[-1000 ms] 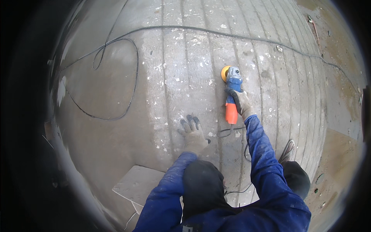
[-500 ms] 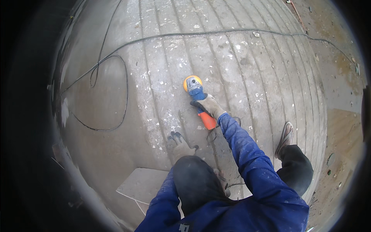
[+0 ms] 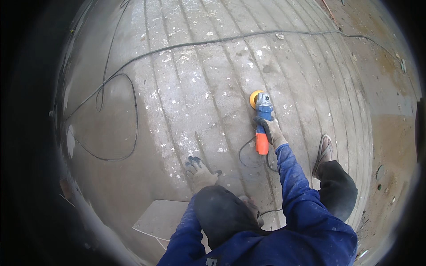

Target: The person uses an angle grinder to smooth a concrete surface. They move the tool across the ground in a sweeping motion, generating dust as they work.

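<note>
In my right hand [image 3: 274, 132], gloved, is an angle grinder [image 3: 265, 113] with a blue body, a grey metal head and an orange rear end. My fingers wrap round its middle. Its yellow disc [image 3: 254, 99] tilts to the left of the head, close over the grooved concrete floor [image 3: 213, 106]; I cannot tell whether it touches. My left hand [image 3: 201, 175], also gloved, leans on the floor in front of my bent knee, fingers spread, holding nothing.
A long dark cable [image 3: 195, 44] runs across the floor ahead and loops at the left. The grinder's own thin cord [image 3: 240, 156] curls near its orange end. A pale flat board [image 3: 162, 218] lies at lower left. Muddy ground [image 3: 390, 155] borders the right side. White flakes litter the concrete.
The grinder in my right hand has moved to the right and turned more upright in the picture, its disc tipping left. My left hand has stayed on the floor with its fingers spread.
</note>
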A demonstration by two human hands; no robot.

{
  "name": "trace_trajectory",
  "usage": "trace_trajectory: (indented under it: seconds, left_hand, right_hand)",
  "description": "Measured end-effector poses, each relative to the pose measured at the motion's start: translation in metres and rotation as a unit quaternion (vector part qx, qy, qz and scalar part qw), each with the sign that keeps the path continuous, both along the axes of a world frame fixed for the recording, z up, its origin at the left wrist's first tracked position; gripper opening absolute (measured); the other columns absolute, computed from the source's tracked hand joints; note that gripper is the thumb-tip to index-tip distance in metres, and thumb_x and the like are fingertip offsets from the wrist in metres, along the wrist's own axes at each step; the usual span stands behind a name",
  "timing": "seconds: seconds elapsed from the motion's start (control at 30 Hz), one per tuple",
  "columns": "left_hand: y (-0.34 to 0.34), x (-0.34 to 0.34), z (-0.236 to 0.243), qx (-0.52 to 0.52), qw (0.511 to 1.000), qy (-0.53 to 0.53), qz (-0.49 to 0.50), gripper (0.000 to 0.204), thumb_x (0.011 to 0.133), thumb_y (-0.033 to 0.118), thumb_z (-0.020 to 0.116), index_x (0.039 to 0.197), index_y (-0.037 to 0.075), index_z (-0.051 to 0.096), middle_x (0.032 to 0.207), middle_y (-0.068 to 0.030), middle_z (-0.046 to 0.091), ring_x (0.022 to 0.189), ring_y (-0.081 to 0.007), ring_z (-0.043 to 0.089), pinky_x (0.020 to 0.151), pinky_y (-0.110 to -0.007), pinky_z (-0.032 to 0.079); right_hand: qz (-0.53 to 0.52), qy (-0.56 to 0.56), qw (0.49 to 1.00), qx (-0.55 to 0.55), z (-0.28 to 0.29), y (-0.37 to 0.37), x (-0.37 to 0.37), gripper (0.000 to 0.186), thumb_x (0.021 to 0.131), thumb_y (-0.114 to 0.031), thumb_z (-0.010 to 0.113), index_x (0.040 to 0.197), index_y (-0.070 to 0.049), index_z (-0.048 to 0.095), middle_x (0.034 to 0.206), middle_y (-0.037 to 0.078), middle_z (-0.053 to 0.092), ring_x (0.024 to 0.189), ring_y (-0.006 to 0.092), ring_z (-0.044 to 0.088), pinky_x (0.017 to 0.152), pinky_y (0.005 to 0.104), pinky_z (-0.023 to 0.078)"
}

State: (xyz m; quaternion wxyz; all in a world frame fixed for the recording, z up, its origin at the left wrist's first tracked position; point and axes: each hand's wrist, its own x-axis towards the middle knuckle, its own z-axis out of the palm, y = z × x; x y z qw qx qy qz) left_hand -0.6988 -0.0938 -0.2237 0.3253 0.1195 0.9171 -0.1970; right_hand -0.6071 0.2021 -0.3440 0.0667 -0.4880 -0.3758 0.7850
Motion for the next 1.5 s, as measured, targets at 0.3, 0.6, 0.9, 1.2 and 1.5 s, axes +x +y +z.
trace_trajectory:
  seconds: [0.3, 0.6, 0.9, 1.2, 1.5]
  left_hand:
    - [-0.006, 0.001, -0.008, 0.027, 0.999, 0.004, -0.024, 0.116, 0.086, 0.067, 0.074, 0.163, -0.007, 0.027, 0.173, -0.0284, 0.020, 0.162, -0.0487, 0.006, 0.131, -0.056, 0.010]
    - [-0.012, 0.000, -0.013, 0.014, 0.999, 0.020, -0.031, 0.116, 0.086, 0.066, 0.075, 0.163, -0.007, 0.028, 0.172, -0.0295, 0.022, 0.161, -0.0490, 0.011, 0.130, -0.056, 0.013]
    - [-0.006, 0.001, -0.019, -0.026, 0.998, 0.028, -0.040, 0.117, 0.081, 0.059, 0.081, 0.165, -0.003, 0.028, 0.175, -0.0241, 0.020, 0.164, -0.0400, 0.010, 0.132, -0.052, 0.014]
    - [-0.020, 0.003, -0.026, -0.005, 0.998, 0.059, -0.027, 0.126, 0.079, 0.061, 0.082, 0.166, -0.006, 0.021, 0.175, -0.0291, 0.012, 0.164, -0.0428, 0.008, 0.133, -0.050, 0.009]
    - [-0.032, -0.004, -0.038, 0.000, 0.999, 0.041, -0.025, 0.122, 0.074, 0.058, 0.087, 0.160, -0.009, 0.032, 0.170, -0.0364, 0.017, 0.161, -0.0483, 0.013, 0.132, -0.053, 0.014]
  right_hand:
    - [0.131, -0.037, 0.988, 0.069, 0.011, -0.017, -0.064, 0.044, 0.082, -0.029, 0.089, 0.110, -0.001, 0.069, 0.084, 0.008, 0.072, 0.059, 0.0191, 0.069, 0.055, 0.0344, 0.058]
    - [0.082, 0.002, 0.996, 0.037, 0.022, 0.011, -0.040, 0.041, 0.084, -0.026, 0.088, 0.105, 0.001, 0.066, 0.078, 0.011, 0.070, 0.058, 0.0218, 0.070, 0.053, 0.0349, 0.059]
    - [0.317, 0.006, 0.926, 0.204, 0.007, -0.093, -0.032, 0.070, 0.076, -0.052, 0.089, 0.123, -0.003, 0.071, 0.109, 0.018, 0.078, 0.107, 0.0316, 0.074, 0.092, 0.0420, 0.056]
    - [0.104, -0.077, 0.987, 0.092, 0.009, 0.119, 0.029, 0.044, 0.084, -0.032, 0.085, 0.107, 0.001, 0.069, 0.084, 0.010, 0.074, 0.069, 0.0203, 0.073, 0.067, 0.0364, 0.061]
    - [-0.264, -0.102, 0.959, 0.011, -0.079, 0.271, 0.188, 0.043, 0.081, -0.028, 0.086, 0.106, 0.000, 0.066, 0.082, 0.013, 0.068, 0.063, 0.0267, 0.069, 0.059, 0.0414, 0.060]
